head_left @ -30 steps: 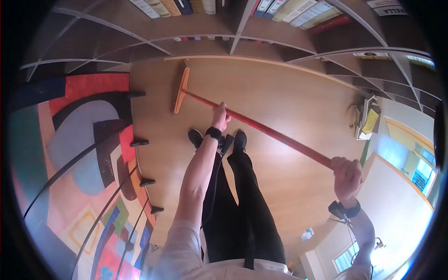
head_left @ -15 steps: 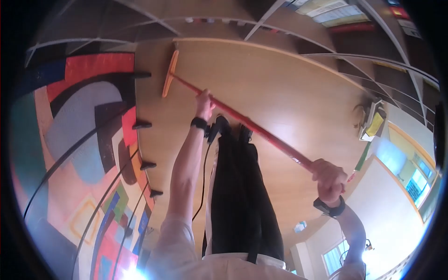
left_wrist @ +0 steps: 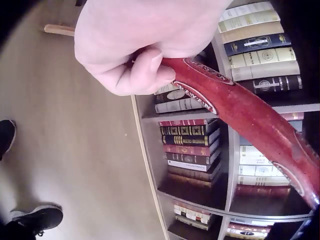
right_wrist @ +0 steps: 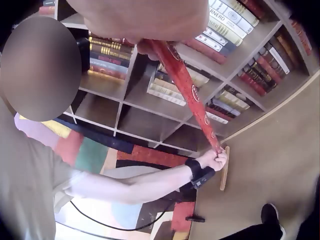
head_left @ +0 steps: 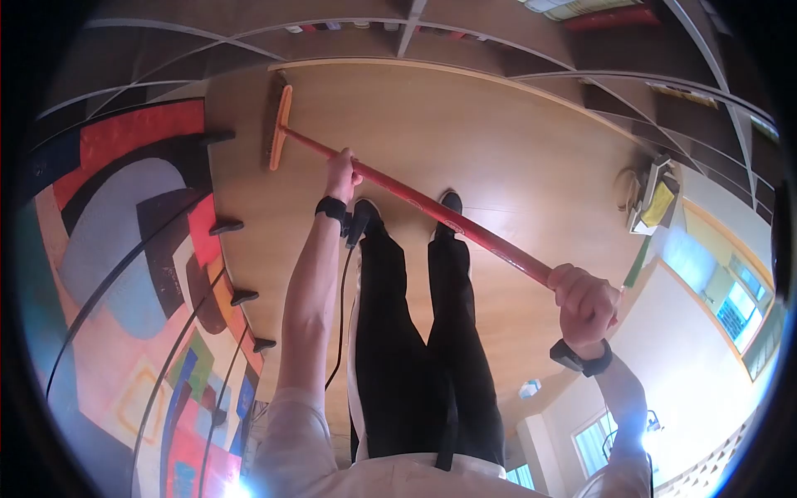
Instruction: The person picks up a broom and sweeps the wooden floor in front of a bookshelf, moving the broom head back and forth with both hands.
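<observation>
A long red pole (head_left: 448, 217) slants across the head view, with an orange broom head (head_left: 281, 129) on the floor at its far upper-left end. My left hand (head_left: 341, 176) grips the pole low down, near the broom head; in the left wrist view the fingers of that hand (left_wrist: 145, 55) curl round the patterned red pole (left_wrist: 250, 112). My right hand (head_left: 584, 305) is wrapped round the pole's upper end. From the right wrist view, the pole (right_wrist: 187, 90) runs down from the right hand (right_wrist: 145, 20) to the left hand (right_wrist: 214, 159).
Bookshelves (head_left: 490, 54) line the wall ahead, edged by a wooden strip on the floor (head_left: 515, 166). A colourful painted panel (head_left: 124, 249) with black feet stands on the left. At the right are a small holder with yellow and white items (head_left: 656, 203) and a white wall (head_left: 664, 332).
Both hands and the pole have shifted left in the head view, the broom head too, moving left and up. The feet have stepped, and stand apart again. Both hands keep their grip.
</observation>
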Demonstrator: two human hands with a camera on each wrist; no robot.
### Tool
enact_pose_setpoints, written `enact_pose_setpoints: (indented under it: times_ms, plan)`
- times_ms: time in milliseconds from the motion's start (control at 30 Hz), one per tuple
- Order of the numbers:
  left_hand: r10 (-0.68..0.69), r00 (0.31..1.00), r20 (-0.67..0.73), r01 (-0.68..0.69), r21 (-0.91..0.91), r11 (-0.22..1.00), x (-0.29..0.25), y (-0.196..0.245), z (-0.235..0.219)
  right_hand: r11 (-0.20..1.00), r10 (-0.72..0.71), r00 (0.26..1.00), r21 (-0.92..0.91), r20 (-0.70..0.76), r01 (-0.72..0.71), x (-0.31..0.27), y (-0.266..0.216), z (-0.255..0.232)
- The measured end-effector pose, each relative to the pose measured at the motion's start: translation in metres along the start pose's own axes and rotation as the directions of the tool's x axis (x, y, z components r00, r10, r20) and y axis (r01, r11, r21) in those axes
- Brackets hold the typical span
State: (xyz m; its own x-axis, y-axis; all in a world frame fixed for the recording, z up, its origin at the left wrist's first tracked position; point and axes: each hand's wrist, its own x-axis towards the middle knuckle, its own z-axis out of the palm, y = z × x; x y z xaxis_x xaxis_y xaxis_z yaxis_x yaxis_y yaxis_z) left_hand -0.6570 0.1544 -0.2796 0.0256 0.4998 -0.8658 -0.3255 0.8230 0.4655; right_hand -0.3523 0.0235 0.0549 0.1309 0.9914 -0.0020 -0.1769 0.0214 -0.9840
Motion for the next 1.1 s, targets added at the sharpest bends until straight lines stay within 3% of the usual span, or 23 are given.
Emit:
enact_pose_setpoints:
  times_ms: [133,200,333,433,500,533,600,633,667,700,733,767,833,867,900,933,967,1033,1067,1100]
  plan:
    - [0.028,0.998,0.052,-0.028,0.005,1.000,-0.009,-0.036,0.065,1.000,-0.022,0.997,-0.009,-0.072,0.021,-0.009,-0.020,-0.057]
    - [0.072,0.990,0.118,-0.071,-0.009,0.997,-0.012,-0.064,0.102,0.997,0.067,0.979,-0.025,-0.194,-0.073,-0.015,-0.039,-0.089]
    - [0.005,0.995,0.102,0.000,-0.052,0.999,-0.031,-0.094,0.182,0.986,0.057,0.978,-0.141,-0.199,-0.086,-0.026,-0.075,-0.155]
    - [-0.051,0.990,0.128,0.057,-0.036,0.998,-0.049,-0.103,0.216,0.985,0.057,0.973,-0.148,-0.222,-0.091,-0.028,-0.093,-0.188]
    - [-0.027,0.986,0.166,0.033,-0.033,0.999,-0.060,-0.105,0.223,0.979,0.043,0.945,-0.177,-0.325,-0.105,-0.040,-0.097,-0.203]
    - [-0.076,0.987,0.140,0.078,-0.013,0.997,-0.062,-0.101,0.223,0.971,0.069,0.973,-0.208,-0.219,-0.116,-0.041,-0.101,-0.210]
    - [-0.014,0.986,0.163,0.012,0.015,1.000,-0.056,-0.107,0.206,0.943,0.083,0.996,-0.320,-0.023,-0.086,-0.041,-0.108,-0.219]
    - [0.045,0.965,0.258,-0.047,-0.001,0.999,-0.051,-0.112,0.188,0.910,0.150,0.988,-0.386,-0.042,-0.155,-0.041,-0.113,-0.216]
    - [0.083,0.975,0.208,-0.089,0.020,0.996,-0.053,-0.108,0.183,0.877,0.285,0.954,-0.376,-0.095,-0.299,-0.044,-0.121,-0.214]
    - [0.075,0.974,0.214,-0.075,-0.008,0.997,-0.040,-0.109,0.170,0.902,0.179,0.982,-0.409,0.059,-0.140,-0.030,-0.118,-0.212]
    - [0.077,0.956,0.283,-0.099,0.063,0.993,-0.044,-0.095,0.169,0.952,0.124,0.985,-0.295,0.122,-0.083,-0.024,-0.107,-0.216]
    - [0.071,0.969,0.236,-0.078,0.021,0.997,-0.042,-0.087,0.165,0.941,0.154,0.969,-0.329,0.195,-0.083,-0.015,-0.102,-0.219]
    - [-0.009,1.000,-0.013,0.008,-0.082,0.997,-0.028,-0.085,0.160,0.958,0.117,0.948,-0.286,0.297,-0.029,-0.003,-0.081,-0.221]
    - [0.007,0.998,0.055,-0.005,-0.036,0.999,-0.016,-0.081,0.158,0.964,0.114,0.941,-0.263,0.319,-0.028,0.007,-0.069,-0.221]
    - [-0.004,0.994,0.111,0.001,0.022,1.000,-0.011,-0.083,0.150,0.970,0.131,0.934,-0.236,0.332,-0.052,0.008,-0.059,-0.215]
    - [0.002,0.994,0.112,-0.003,0.014,1.000,-0.012,-0.084,0.154,0.989,0.137,0.960,-0.094,0.244,-0.117,0.005,-0.047,-0.205]
    - [0.009,0.993,0.114,-0.005,-0.028,1.000,-0.010,-0.085,0.157,0.990,0.135,0.958,-0.077,0.252,-0.120,0.006,-0.044,-0.202]
    - [0.017,0.999,0.040,-0.016,-0.025,1.000,-0.024,-0.080,0.173,0.935,0.333,0.936,-0.170,0.113,-0.312,0.002,-0.047,-0.200]
    - [0.029,0.994,0.105,-0.029,0.004,1.000,-0.021,-0.084,0.168,0.953,0.262,0.957,-0.192,0.128,-0.235,0.000,-0.042,-0.200]
    - [0.040,0.984,0.175,-0.047,0.034,0.998,-0.017,-0.087,0.165,0.950,0.274,0.952,-0.189,0.136,-0.247,-0.003,-0.042,-0.200]
